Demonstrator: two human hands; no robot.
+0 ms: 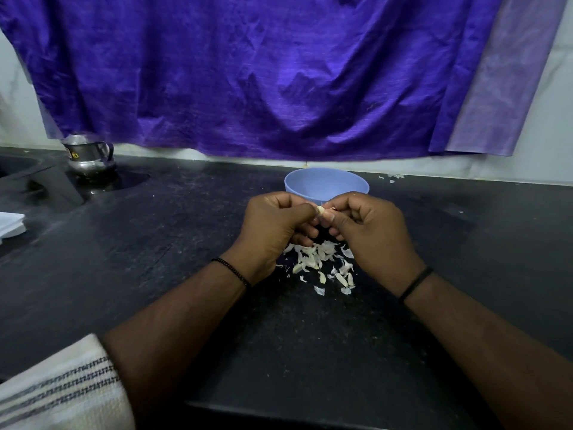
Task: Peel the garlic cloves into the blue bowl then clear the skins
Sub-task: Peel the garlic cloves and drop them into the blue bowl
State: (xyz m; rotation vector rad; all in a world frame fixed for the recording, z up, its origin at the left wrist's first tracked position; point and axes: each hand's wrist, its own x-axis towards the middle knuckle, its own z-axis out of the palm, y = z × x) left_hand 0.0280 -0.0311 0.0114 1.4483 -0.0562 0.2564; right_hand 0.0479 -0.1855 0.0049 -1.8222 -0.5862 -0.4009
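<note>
Garlic clove [320, 210], pale and partly hidden, pinched between the fingertips of both hands above a black countertop [155, 259]. Left hand [276, 228]: fingers curled inward, thumb and forefinger closed on the clove's left end. Right hand [369, 231]: fingers likewise curled, thumb pressed against the clove's right end; a thin shred of skin projects just above the clove. Blue bowl [326, 184] directly beyond the hands at 12 o'clock, upright, its near rim hidden behind the knuckles; its contents cannot be seen. Heap of garlic skins [322, 262] on the countertop below the hands at 6 o'clock, spreading toward the right wrist. A few stray skin flakes [393, 177] lie at 1 o'clock, near the wall, apart from the bowl. Black beaded bracelet [231, 270] on the left wrist; plain black band [415, 282] on the right wrist. Steel lidded pot [88, 155] at 10 o'clock, well apart from the hands. Purple cloth [263, 72] hangs across the wall at 12 o'clock. Striped white cloth [59, 386] at 7 o'clock, beside the left forearm.
</note>
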